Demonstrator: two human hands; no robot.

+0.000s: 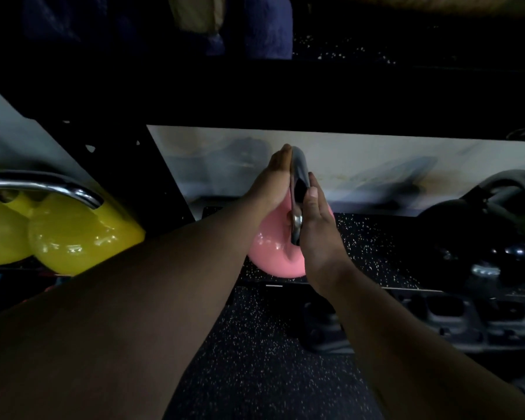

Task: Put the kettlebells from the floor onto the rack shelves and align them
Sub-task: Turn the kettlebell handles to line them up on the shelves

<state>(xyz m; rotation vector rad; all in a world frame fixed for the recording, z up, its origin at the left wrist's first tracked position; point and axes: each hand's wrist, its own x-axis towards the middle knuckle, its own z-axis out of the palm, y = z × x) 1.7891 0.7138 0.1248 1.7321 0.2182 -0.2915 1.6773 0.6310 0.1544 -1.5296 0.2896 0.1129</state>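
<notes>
A pink kettlebell (275, 256) with a chrome handle stands on the speckled rubber rack shelf (373, 253), near the shelf's front edge. My left hand (273, 174) presses flat against the left side of the handle. My right hand (314, 228) presses on the right side of it, thumb up along the metal. Both hands clasp the handle between them. Two yellow kettlebells (73, 237) with chrome handles sit on the shelf section to the left. A black kettlebell (467, 225) stands on the same shelf to the right.
A black rack upright (161, 177) separates the yellow kettlebells from the pink one. A dark upper shelf beam (315, 95) runs overhead. A pale wall panel (376, 165) backs the shelf. Speckled black floor (255, 359) lies below, with dark equipment at lower right (437, 322).
</notes>
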